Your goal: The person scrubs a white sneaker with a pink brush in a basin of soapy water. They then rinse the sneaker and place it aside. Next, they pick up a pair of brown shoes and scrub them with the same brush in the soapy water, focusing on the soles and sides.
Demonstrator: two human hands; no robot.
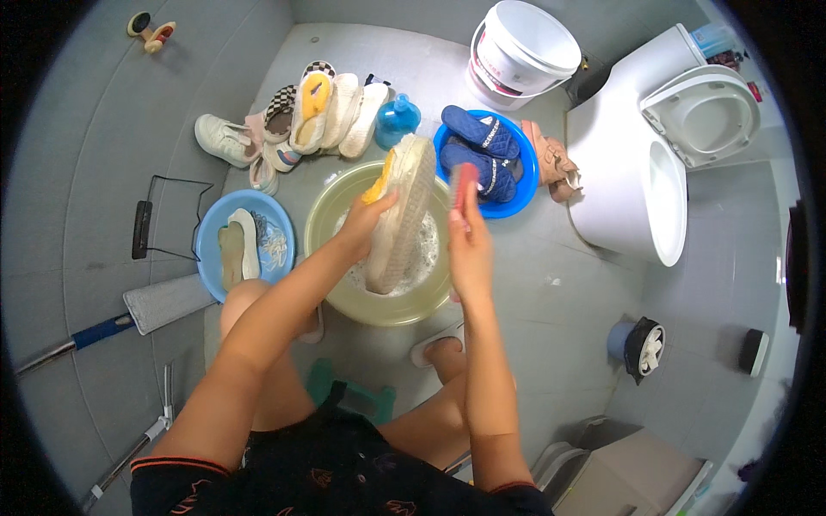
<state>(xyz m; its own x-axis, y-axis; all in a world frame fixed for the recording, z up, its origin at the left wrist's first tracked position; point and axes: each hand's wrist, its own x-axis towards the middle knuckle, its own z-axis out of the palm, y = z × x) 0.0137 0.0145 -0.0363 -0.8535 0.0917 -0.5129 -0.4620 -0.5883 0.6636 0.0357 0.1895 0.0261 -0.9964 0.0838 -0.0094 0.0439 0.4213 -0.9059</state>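
My left hand (364,225) grips a cream slipper (403,215) with a yellow lining, tilted on its side so its ribbed sole faces right. The slipper is held above a pale green basin (320,279) of sudsy water. In my right hand (470,254) is a scrub brush (463,185) with a red-pink back, upright just right of the sole; a narrow gap shows between them. The hand and brush are slightly blurred. Behind the brush, a blue basin (534,163) holds a pair of dark blue slippers (482,129).
A light blue basin (203,249) with insoles and laces stands left. Several shoes and slippers (331,107) line up beyond the green basin, beside a blue bottle (397,120). A white bucket (525,52), tan shoes (551,159) and a toilet (628,172) stand right. A flat mop (168,304) leans left.
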